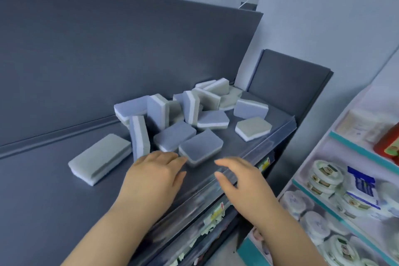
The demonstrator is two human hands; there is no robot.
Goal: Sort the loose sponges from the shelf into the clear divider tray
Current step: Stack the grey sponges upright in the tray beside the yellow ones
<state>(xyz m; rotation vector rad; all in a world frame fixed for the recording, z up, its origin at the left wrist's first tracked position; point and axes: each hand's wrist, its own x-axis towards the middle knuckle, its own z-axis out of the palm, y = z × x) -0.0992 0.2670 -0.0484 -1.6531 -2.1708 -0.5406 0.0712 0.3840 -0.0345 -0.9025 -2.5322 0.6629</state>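
Note:
Several loose two-layer sponges, grey-blue on one face and greenish on the other, lie in a heap [190, 110] on a dark grey shelf [54, 190]. One greenish sponge [100, 158] lies apart at the left, and a blue-faced sponge [200, 147] lies nearest the front. My left hand [154, 176] hovers palm down just in front of that sponge, fingertips close to it, holding nothing. My right hand [239, 179] is over the shelf's clear front lip [278, 134], fingers spread and empty. No clear divider tray is in view.
A dark grey back panel [108, 49] rises behind the shelf and an end panel [289, 84] stands at its right. To the right, a white rack [336, 207] holds round white packs and boxed goods. Torn price labels [216, 214] hang under the shelf edge.

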